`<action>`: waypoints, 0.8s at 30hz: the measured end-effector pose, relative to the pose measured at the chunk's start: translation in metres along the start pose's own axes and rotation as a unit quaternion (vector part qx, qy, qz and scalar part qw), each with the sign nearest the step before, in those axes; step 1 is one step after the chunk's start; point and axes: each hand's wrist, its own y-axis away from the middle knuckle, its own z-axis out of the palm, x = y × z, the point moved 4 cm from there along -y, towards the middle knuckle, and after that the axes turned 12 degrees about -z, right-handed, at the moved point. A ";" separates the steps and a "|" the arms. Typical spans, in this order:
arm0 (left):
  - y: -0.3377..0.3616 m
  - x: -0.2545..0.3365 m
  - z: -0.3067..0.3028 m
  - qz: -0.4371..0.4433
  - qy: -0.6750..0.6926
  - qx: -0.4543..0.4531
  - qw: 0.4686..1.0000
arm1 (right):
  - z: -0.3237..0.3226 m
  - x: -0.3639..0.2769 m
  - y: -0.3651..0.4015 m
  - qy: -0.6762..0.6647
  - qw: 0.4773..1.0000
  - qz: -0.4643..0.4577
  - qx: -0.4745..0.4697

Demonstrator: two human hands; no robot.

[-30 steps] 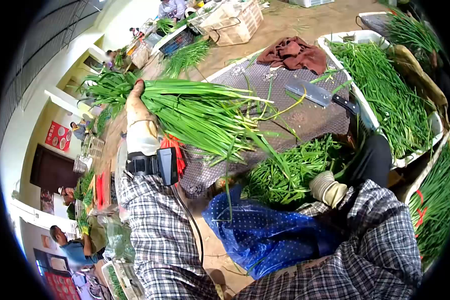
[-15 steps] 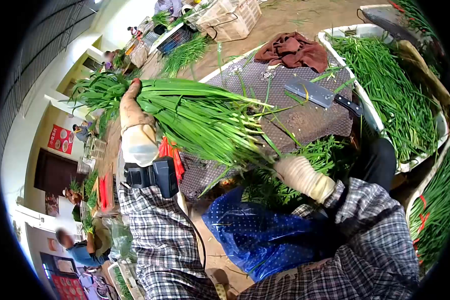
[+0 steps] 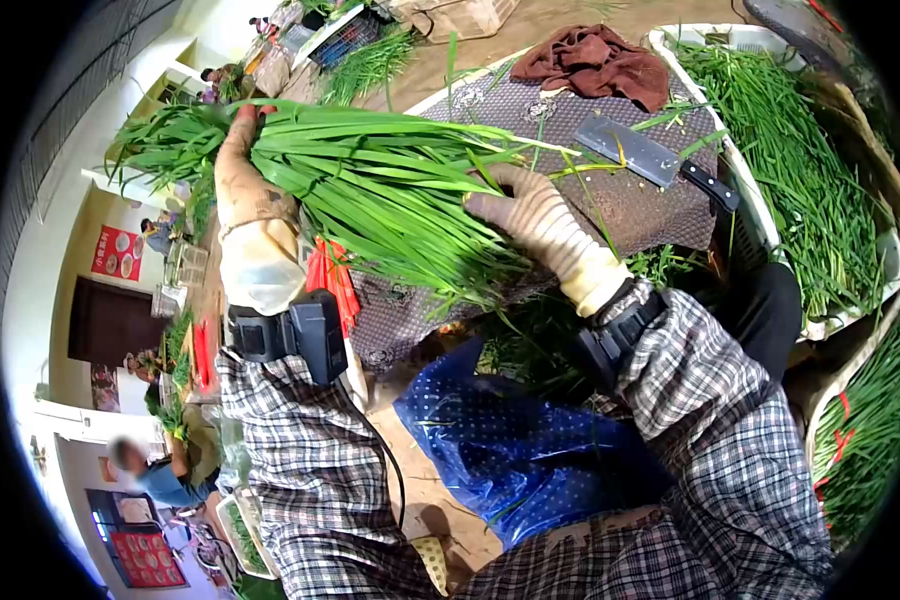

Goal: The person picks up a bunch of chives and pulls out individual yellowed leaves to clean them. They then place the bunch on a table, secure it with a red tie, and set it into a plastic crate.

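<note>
My left hand (image 3: 248,180), in a soiled glove, is wrapped round a large bunch of garlic chives (image 3: 370,170) near its leafy end. The bunch lies sideways in the air above the table, with its pale stalk ends to the right. At those ends is my right hand (image 3: 535,215), in a striped glove, its thumb and fingers closed on some stalks; the fingertips are partly hidden. A cleaver (image 3: 630,152) with a black handle rests on the patterned table cover (image 3: 660,222), right of the bunch. Loose blades lie around it.
A brown cloth (image 3: 595,68) sits at the table's far edge. To the right stands a white crate (image 3: 735,195) full of chives, with red-tied bunches (image 3: 850,430) below it. Blue dotted plastic (image 3: 530,450) covers my lap. Red ties (image 3: 328,285) hang by my left wrist. A person (image 3: 165,485) sits far left.
My right hand has moved up and left from below the table edge to the stalk ends. My left hand and the bunch have shifted slightly up and left.
</note>
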 end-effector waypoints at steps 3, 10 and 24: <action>-0.012 0.002 -0.001 -0.020 -0.023 -0.069 0.997 | 0.001 -0.007 0.012 -0.089 0.994 0.027 -0.053; 0.007 -0.016 0.005 -0.025 -0.125 -0.105 0.986 | -0.015 -0.057 0.041 0.342 0.916 -0.152 -0.147; -0.029 0.009 -0.023 -0.014 -0.145 -0.037 0.989 | -0.051 -0.062 0.112 0.256 0.961 0.000 -0.106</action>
